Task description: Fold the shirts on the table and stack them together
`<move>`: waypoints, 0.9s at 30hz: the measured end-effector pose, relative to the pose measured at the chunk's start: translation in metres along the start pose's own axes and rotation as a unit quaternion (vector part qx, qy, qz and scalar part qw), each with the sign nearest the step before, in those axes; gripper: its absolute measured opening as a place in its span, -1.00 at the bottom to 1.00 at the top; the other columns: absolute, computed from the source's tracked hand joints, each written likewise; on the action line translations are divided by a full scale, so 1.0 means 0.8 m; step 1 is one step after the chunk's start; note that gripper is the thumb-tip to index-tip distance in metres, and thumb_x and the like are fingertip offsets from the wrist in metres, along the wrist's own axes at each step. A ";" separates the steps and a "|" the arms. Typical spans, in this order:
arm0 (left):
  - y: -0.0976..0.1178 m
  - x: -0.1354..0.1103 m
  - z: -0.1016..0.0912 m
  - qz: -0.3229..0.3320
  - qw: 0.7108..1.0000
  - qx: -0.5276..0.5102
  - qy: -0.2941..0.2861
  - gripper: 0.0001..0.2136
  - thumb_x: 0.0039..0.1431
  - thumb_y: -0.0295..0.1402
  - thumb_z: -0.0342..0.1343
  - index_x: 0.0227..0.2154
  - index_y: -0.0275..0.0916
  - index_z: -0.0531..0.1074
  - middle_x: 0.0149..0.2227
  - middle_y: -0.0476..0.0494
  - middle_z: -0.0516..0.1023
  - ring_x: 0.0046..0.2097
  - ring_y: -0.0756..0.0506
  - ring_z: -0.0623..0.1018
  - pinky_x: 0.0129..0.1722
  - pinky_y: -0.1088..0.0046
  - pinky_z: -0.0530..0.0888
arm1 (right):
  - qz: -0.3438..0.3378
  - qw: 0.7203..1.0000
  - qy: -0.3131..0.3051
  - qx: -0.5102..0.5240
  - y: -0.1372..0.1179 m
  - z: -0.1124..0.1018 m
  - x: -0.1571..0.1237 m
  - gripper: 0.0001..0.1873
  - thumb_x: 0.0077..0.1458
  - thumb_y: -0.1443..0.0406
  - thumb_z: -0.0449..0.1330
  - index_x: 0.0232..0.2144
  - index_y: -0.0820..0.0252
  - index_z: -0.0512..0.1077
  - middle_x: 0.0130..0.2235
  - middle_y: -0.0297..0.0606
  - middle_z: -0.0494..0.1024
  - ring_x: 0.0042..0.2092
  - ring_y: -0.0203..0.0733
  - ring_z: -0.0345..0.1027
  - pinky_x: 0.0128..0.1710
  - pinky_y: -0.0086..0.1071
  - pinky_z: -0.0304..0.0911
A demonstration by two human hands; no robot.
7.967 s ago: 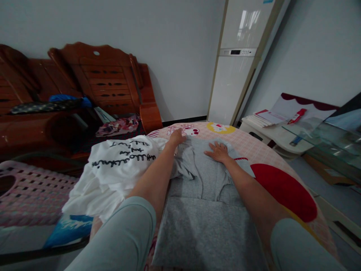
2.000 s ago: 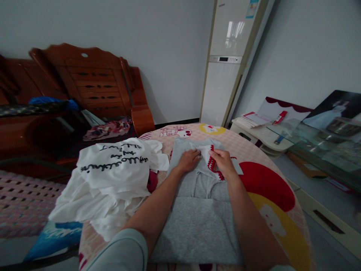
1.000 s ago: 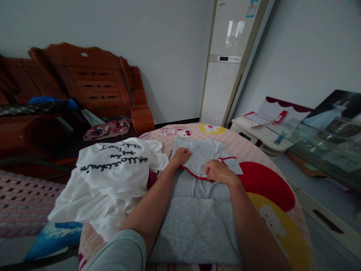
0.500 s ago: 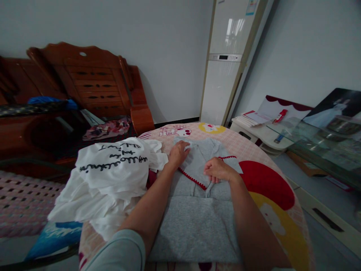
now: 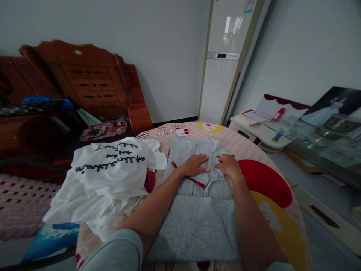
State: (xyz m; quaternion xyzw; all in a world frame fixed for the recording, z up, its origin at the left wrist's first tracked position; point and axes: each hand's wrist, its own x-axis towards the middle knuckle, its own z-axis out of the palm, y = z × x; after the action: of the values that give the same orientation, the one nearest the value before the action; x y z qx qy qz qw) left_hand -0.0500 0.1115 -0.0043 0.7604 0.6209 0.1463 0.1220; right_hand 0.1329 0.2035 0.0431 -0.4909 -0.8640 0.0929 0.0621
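A grey garment [image 5: 194, 226] with red scalloped trim lies spread on the round table, its upper part partly folded inward. My left hand [image 5: 195, 165] rests flat on the upper middle of the cloth, fingers stretched out to the right. On the right side, my right hand [image 5: 229, 165] pinches a bunched bit of the grey fabric beside the red trim. To the left of my arms lies a loose heap of white cloth [image 5: 109, 180] with black handwriting-style lettering. Something dark red shows from under that heap.
A pink patterned cloth [image 5: 180, 130] covers the table. Behind it on the left stands a carved wooden bench [image 5: 87, 86]; a tall white air conditioner [image 5: 217, 82] is in the corner. A glass-topped stand [image 5: 318, 145] is at the right.
My left hand has moved from the upper left edge to the garment's middle and flattened. My right hand has shifted right, drawing the right part of the fabric into a bunch.
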 end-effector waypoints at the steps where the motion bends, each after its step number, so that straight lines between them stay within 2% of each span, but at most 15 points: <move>1: -0.001 -0.001 -0.001 0.002 1.000 -0.001 -0.011 -0.24 0.22 0.13 -0.03 0.33 -0.28 0.08 0.37 -0.39 0.06 0.39 -0.28 0.09 0.33 0.01 -0.02 | 0.003 1.000 0.004 0.000 0.000 0.001 0.001 -0.81 -0.02 0.31 0.21 -0.33 0.23 0.57 -0.21 -0.03 0.63 -0.14 -0.06 0.50 -0.26 -0.40 0.23; 4: -0.002 -0.002 -0.002 0.005 0.999 0.010 -0.046 -0.04 0.04 0.23 0.08 0.36 -0.32 0.00 0.39 -0.44 -0.04 0.41 -0.34 -0.01 0.34 -0.02 -0.13 | 0.011 0.999 0.019 0.049 0.010 0.000 0.005 -0.85 -0.07 0.39 0.16 -0.45 0.25 0.54 -0.35 -0.08 0.61 -0.24 -0.09 0.50 -0.33 -0.41 0.23; 7: -0.002 -0.003 -0.005 0.006 0.998 0.006 -0.066 0.01 0.00 0.26 0.08 0.37 -0.30 -0.05 0.40 -0.42 -0.08 0.41 -0.34 -0.05 0.34 -0.02 -0.17 | 0.036 0.981 0.035 0.186 0.027 -0.011 0.008 -0.89 -0.12 0.35 0.15 -0.58 0.22 0.48 -0.55 -0.23 0.51 -0.42 -0.15 0.45 -0.46 -0.42 0.24; 10: 0.000 -0.003 -0.011 0.007 0.997 -0.003 -0.082 0.03 -0.02 0.26 0.09 0.37 -0.28 -0.06 0.41 -0.41 -0.10 0.42 -0.34 -0.07 0.34 -0.02 -0.18 | 0.068 0.928 0.060 0.361 0.042 -0.029 0.005 -0.93 -0.20 0.33 0.16 -0.63 0.19 0.41 -0.63 -0.35 0.43 -0.55 -0.22 0.36 -0.57 -0.44 0.24; 13: 0.005 -0.003 -0.016 0.005 0.995 0.004 -0.099 0.03 -0.04 0.26 0.11 0.38 -0.25 -0.06 0.42 -0.41 -0.15 0.42 -0.36 -0.10 0.33 -0.06 -0.18 | 0.061 0.872 0.080 0.479 0.045 -0.048 -0.003 -0.94 -0.26 0.30 0.20 -0.65 0.19 0.39 -0.63 -0.39 0.43 -0.58 -0.26 0.32 -0.61 -0.44 0.28; 18: 0.014 -0.006 -0.016 -0.006 0.995 0.014 -0.100 0.08 -0.09 0.27 0.13 0.39 -0.21 -0.12 0.42 -0.39 -0.19 0.42 -0.41 -0.15 0.31 -0.13 -0.21 | 0.021 0.833 0.076 0.548 0.034 -0.063 -0.011 -0.89 -0.35 0.28 0.24 -0.69 0.18 0.37 -0.62 -0.40 0.43 -0.58 -0.28 0.32 -0.59 -0.44 0.32; 22: 0.009 -0.006 -0.015 -0.007 0.995 -0.001 -0.100 0.10 -0.09 0.27 0.13 0.39 -0.27 -0.14 0.42 -0.41 -0.16 0.42 -0.38 -0.11 0.32 -0.08 -0.19 | 0.018 0.809 0.090 0.581 0.029 -0.066 -0.013 -0.86 -0.37 0.29 0.25 -0.72 0.17 0.33 -0.65 -0.43 0.39 -0.58 -0.29 0.30 -0.58 -0.43 0.32; 27: 0.006 -0.007 -0.013 -0.009 0.996 0.004 -0.093 0.06 -0.06 0.26 0.12 0.38 -0.29 -0.08 0.41 -0.45 -0.14 0.41 -0.40 -0.10 0.31 -0.10 -0.18 | 0.013 0.794 0.116 0.597 0.028 -0.073 -0.017 -0.84 -0.33 0.27 0.25 -0.70 0.16 0.31 -0.62 -0.40 0.41 -0.54 -0.27 0.32 -0.53 -0.39 0.35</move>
State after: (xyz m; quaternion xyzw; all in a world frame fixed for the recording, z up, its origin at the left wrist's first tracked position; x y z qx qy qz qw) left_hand -0.0504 0.1054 0.0070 0.7655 0.6143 0.0717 0.1775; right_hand 0.1700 0.2090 0.0947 -0.3750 -0.6166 0.5334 0.4411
